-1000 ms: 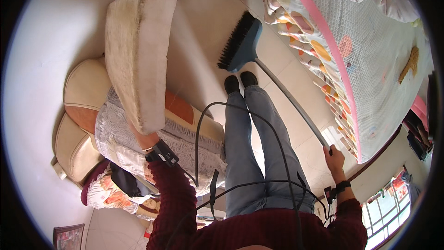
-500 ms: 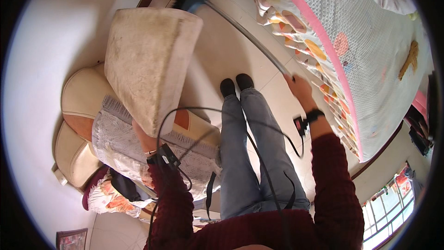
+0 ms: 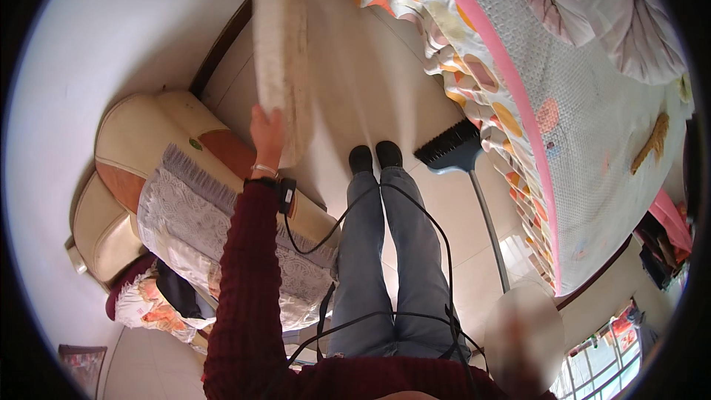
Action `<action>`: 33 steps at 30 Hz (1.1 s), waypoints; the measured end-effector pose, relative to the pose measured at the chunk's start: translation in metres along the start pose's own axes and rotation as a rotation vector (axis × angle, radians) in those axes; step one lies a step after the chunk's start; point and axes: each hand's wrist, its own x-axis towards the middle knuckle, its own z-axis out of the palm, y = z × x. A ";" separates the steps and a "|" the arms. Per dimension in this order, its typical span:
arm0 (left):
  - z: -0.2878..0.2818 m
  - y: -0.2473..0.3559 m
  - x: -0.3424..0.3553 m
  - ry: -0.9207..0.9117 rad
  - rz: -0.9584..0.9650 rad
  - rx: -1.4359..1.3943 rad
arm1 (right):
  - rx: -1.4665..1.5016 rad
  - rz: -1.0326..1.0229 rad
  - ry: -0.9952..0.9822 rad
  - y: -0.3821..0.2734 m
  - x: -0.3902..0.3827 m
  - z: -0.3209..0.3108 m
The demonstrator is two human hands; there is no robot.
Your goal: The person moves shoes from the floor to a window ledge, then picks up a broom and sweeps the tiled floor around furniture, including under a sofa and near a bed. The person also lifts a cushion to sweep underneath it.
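Raised in front of me, a stained beige slab-like cushion (image 3: 280,44) stands nearly edge-on, slightly smeared by motion. My left hand (image 3: 267,133) is closed on its lower edge. On the floor beside my feet rests the black-bristled head of a broom (image 3: 450,150), near the bed's frilled skirt. Its grey handle slants back toward my body and runs into a blurred patch at the lower right, where my right hand (image 3: 522,348) holds it; the fingers there are smeared out.
A cream and orange sofa (image 3: 141,141) with a grey lace cover (image 3: 196,211) stands to the left against the wall. On the right is a bed (image 3: 578,170) with a pink-edged cover. A black cable (image 3: 415,204) hangs across my legs (image 3: 370,252).
My left hand has carried the cushion forward, away from the sofa, and turned it edge-on. The broom has swung back and right, its head now beside the bed; my right hand has drawn toward my body.
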 end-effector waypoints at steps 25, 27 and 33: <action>-0.232 -0.004 -0.184 0.087 -0.031 0.350 | 0.662 0.383 -0.494 -0.003 0.005 -0.003; -0.250 -0.013 -0.226 0.132 -0.194 0.335 | 0.560 0.376 -0.427 -0.009 0.002 -0.014; -0.260 -0.027 -0.332 -0.002 -0.416 0.207 | 0.402 0.181 -0.266 0.015 -0.016 -0.012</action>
